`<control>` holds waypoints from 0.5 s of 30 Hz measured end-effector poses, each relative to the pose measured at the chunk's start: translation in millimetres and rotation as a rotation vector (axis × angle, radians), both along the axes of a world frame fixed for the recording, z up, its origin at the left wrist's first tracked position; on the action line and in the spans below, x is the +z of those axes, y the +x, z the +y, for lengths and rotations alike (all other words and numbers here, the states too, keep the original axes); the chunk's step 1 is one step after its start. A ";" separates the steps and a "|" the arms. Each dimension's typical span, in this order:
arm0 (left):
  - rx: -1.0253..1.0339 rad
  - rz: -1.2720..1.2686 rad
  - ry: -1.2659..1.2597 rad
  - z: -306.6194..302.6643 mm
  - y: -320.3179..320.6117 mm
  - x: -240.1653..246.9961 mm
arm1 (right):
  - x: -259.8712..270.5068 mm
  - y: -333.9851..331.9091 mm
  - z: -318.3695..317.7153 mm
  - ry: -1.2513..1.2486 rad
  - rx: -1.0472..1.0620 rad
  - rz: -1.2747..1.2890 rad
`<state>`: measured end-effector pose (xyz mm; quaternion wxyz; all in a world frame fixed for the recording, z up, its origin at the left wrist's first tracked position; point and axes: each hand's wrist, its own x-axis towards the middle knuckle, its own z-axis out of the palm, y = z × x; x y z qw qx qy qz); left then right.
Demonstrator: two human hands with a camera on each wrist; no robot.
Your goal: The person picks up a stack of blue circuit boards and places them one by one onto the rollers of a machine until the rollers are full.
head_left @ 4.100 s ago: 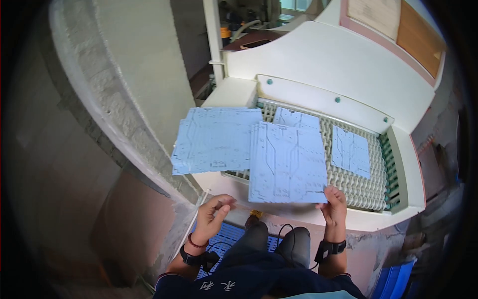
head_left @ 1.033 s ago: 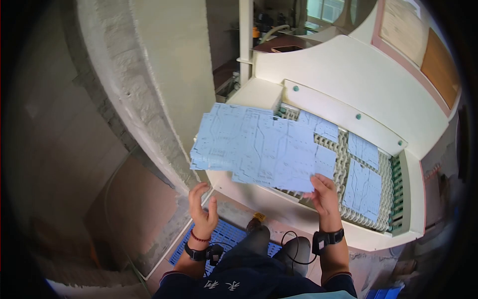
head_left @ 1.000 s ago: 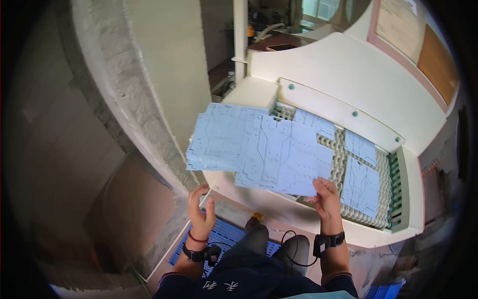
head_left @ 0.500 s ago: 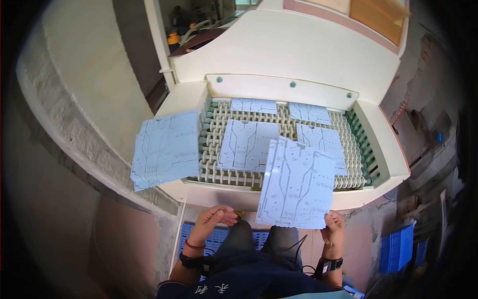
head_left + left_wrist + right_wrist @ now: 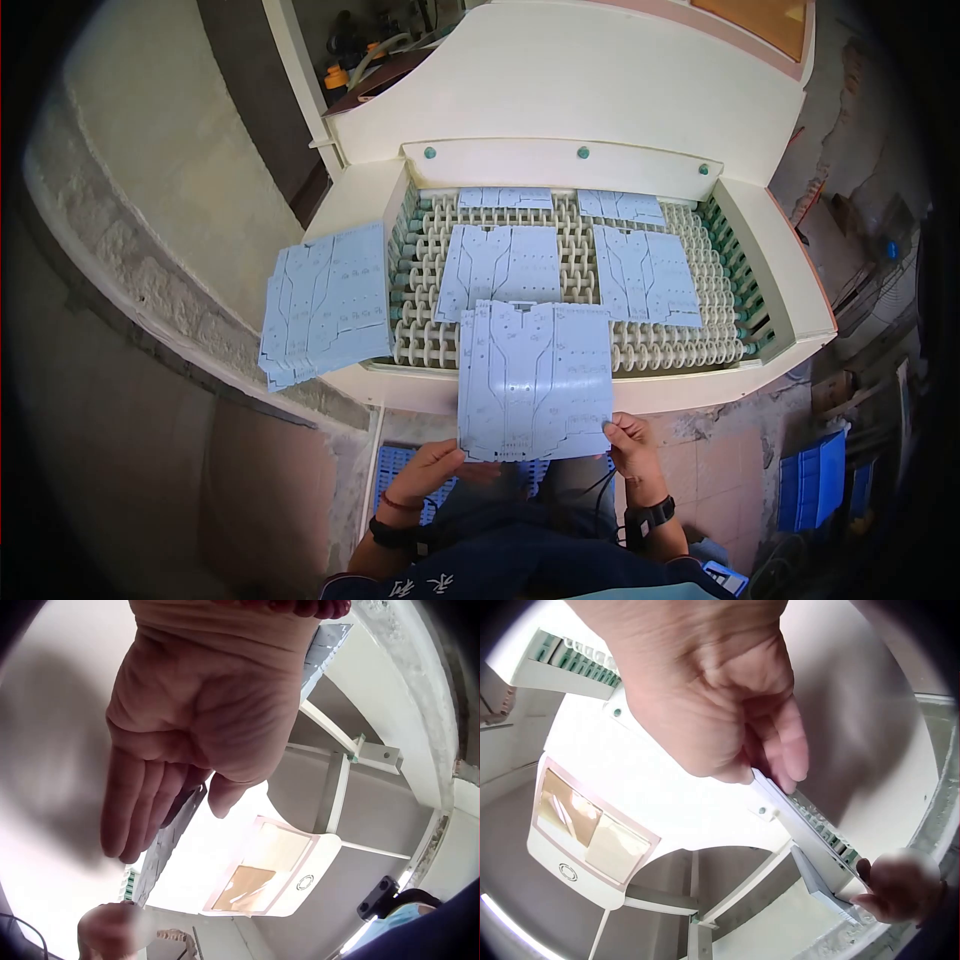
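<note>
A stack of light-blue circuit boards [image 5: 535,385], printed with dark traces, is held in front of the body over the near edge of the roller conveyor [image 5: 680,345]. My right hand [image 5: 638,455] pinches its lower right corner between thumb and fingers; the right wrist view shows the stack's thin edge [image 5: 802,817] in that grip. At the lower left corner is my left hand [image 5: 432,472], palm up, with straight fingers [image 5: 139,802] reaching under the boards and the thumb beside the corner. Two single boards, a left one [image 5: 500,262] and a right one [image 5: 648,275], lie on the rollers.
Two more boards [image 5: 505,198] are partly under the machine's white front panel [image 5: 560,165]. A second stack of boards [image 5: 325,305] rests on the machine's left ledge. A rough wall [image 5: 150,260] stands left; a blue bin [image 5: 812,480] is on the floor at right.
The held stack has come from the right toward the middle, and my left hand has reached its lower left corner. Boards on the rollers have moved farther back; more lie there than four seconds ago.
</note>
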<state>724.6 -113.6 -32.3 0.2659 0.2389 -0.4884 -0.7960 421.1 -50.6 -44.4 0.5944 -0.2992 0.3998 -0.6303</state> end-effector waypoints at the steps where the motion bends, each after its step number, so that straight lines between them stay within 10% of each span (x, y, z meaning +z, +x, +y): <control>1: 0.000 0.000 0.003 -0.1 0.0 -0.2 | 0.5 1.7 -0.8 0.015 0.013 0.004; 15: 0.074 -0.030 0.063 -1.2 6.4 -3.1 | -9.0 7.5 -4.8 0.011 0.078 0.075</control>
